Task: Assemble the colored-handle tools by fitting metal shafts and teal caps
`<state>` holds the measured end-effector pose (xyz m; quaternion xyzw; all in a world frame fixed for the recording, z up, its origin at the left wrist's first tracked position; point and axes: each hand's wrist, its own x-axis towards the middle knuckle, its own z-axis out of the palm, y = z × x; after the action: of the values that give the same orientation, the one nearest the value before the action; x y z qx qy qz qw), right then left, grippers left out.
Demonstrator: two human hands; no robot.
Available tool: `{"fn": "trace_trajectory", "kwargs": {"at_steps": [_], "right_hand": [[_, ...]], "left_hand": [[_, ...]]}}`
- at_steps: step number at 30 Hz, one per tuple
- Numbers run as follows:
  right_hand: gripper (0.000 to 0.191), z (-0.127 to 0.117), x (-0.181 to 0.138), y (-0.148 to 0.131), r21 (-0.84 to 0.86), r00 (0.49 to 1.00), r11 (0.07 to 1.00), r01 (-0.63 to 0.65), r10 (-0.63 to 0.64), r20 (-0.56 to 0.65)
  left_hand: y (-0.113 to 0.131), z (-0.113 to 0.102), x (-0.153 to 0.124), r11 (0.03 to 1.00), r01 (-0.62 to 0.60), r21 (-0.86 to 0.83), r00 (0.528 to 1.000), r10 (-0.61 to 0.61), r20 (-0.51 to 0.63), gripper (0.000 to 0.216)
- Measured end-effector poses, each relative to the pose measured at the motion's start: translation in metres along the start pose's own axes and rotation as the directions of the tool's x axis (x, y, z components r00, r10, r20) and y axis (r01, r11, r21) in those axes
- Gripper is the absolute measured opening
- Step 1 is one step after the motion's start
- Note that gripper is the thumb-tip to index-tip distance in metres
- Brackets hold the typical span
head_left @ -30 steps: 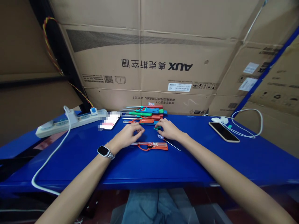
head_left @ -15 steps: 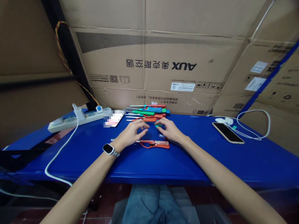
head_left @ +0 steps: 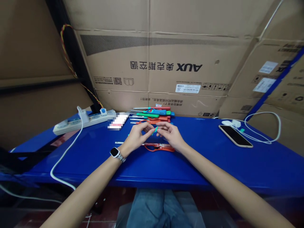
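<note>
My left hand (head_left: 137,135) and my right hand (head_left: 169,134) meet above the blue table (head_left: 152,164). Between their pinched fingertips is a small green piece (head_left: 155,129). The left wrist wears a smartwatch (head_left: 115,153). Just below the hands lies an orange-handled screwdriver (head_left: 159,147) with its metal shaft pointing left. Behind the hands is a pile of several screwdrivers (head_left: 153,114) with red, green and blue handles.
A white power strip (head_left: 83,122) with a plugged-in white cable (head_left: 64,158) lies at the back left. A phone (head_left: 235,136) with a white charging cable (head_left: 263,133) lies at the right. Cardboard boxes (head_left: 166,69) wall off the table's back.
Both hands have lifted off the table and come together, the small green piece now pinched between them. The camera has shifted slightly.
</note>
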<state>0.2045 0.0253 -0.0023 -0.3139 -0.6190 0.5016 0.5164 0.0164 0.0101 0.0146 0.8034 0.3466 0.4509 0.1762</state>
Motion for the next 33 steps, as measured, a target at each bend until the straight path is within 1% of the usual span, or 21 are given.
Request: {"fn": "trace_trajectory", "kwargs": {"at_steps": [2,4,7,9,11,14,16,17,21,24,27,30,33], "right_hand": [[0.04,0.0,0.0,-0.001,0.008,0.999,1.0,-0.002,0.003,-0.035],[0.04,0.001,0.0,-0.001,0.004,0.997,1.0,-0.007,0.008,-0.071],[0.035,0.005,-0.002,0.0,-0.059,0.995,0.998,0.01,-0.016,-0.102],[0.033,0.008,-0.004,-0.001,-0.114,0.996,0.993,0.04,-0.048,-0.07],[0.034,0.01,-0.005,-0.002,-0.139,0.997,0.988,0.072,-0.075,-0.011],[0.037,0.01,-0.006,-0.002,-0.11,0.997,0.991,0.078,-0.076,0.021],[0.038,0.008,-0.005,0.0,-0.066,0.999,0.997,0.049,-0.049,0.003],[0.038,0.007,-0.004,0.001,-0.044,0.999,0.998,0.034,-0.035,-0.005],[0.042,0.003,0.0,0.005,0.02,1.0,1.0,0.005,-0.005,0.009],[0.046,-0.001,0.001,0.006,0.034,0.999,0.999,-0.039,0.037,0.039],[0.046,-0.002,-0.001,0.003,-0.017,0.996,0.997,-0.069,0.069,0.048],[0.037,-0.002,-0.006,-0.002,-0.134,0.998,0.991,-0.001,0.01,0.064],[0.032,-0.001,-0.01,-0.004,-0.211,0.994,0.977,0.043,-0.02,0.11]], "left_hand": [[0.001,0.002,0.0,0.995,0.063,-0.074,0.998,-0.064,0.001,0.023],[0.003,0.004,-0.001,0.986,0.11,-0.128,0.994,-0.107,0.033,0.026],[0.005,0.006,-0.002,0.958,0.186,-0.217,0.981,-0.17,0.091,0.029],[0.004,0.008,-0.002,0.922,0.24,-0.303,0.971,-0.219,0.1,0.03],[0.002,0.01,-0.002,0.882,0.278,-0.381,0.961,-0.262,0.092,0.033],[-0.001,0.012,-0.002,0.851,0.289,-0.44,0.957,-0.272,0.101,0.037],[0.0,0.011,-0.002,0.864,0.261,-0.43,0.965,-0.236,0.112,0.036],[0.001,0.011,-0.003,0.886,0.236,-0.4,0.972,-0.209,0.11,0.034],[0.002,0.006,-0.003,0.982,0.112,-0.153,0.99,-0.097,0.1,0.027],[-0.001,0.001,-0.003,0.999,0.025,-0.022,0.994,-0.022,0.104,0.02],[-0.006,-0.006,-0.002,0.996,-0.07,0.061,0.991,0.063,0.121,0.016],[-0.009,-0.013,-0.001,0.981,-0.14,0.131,0.984,0.123,0.132,0.017],[-0.009,-0.017,0.0,0.975,-0.182,0.132,0.977,0.164,0.133,0.017]]}}
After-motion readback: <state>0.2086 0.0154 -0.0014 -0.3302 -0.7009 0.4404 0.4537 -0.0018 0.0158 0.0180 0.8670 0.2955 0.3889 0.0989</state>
